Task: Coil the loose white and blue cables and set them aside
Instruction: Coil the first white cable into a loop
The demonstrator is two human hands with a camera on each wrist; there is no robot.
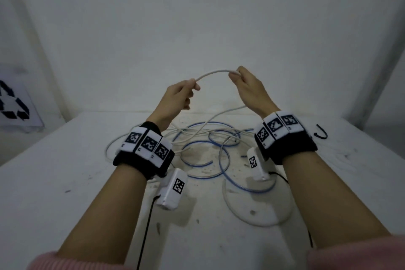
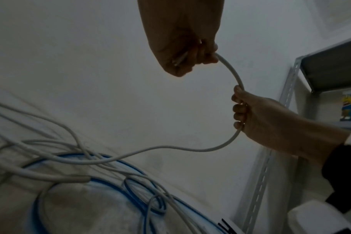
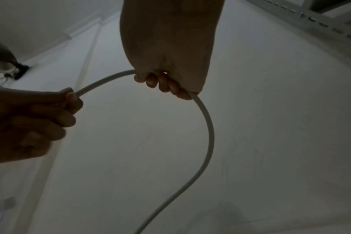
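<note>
- So, I have the white cable (image 1: 213, 72) lifted above the tangle (image 1: 206, 138) on the table (image 1: 54, 182), arched between my two hands; I judge this to be the forming of the first loop
- To do it well, I would keep the left hand (image 1: 178, 94) as the fixed anchor near the cable's end and let the right hand (image 1: 247, 87) feed length back toward it, each loop the same size
- I would draw slack slowly, because the white cable runs down from the right hand into the tangle, where it crosses the blue cable (image 1: 197, 171) in several places; a quick pull could drag blue loops up with it
- Left hand: fingers curled tight round the white cable, its end tucked inside the fist in the left wrist view
- Right hand: fingers (image 3: 162, 83) curled round the same cable, which enters beside the thumb side and leaves below the little finger
- Blue cable lies loose on the table beneath both wrists, untouched by either hand
</note>
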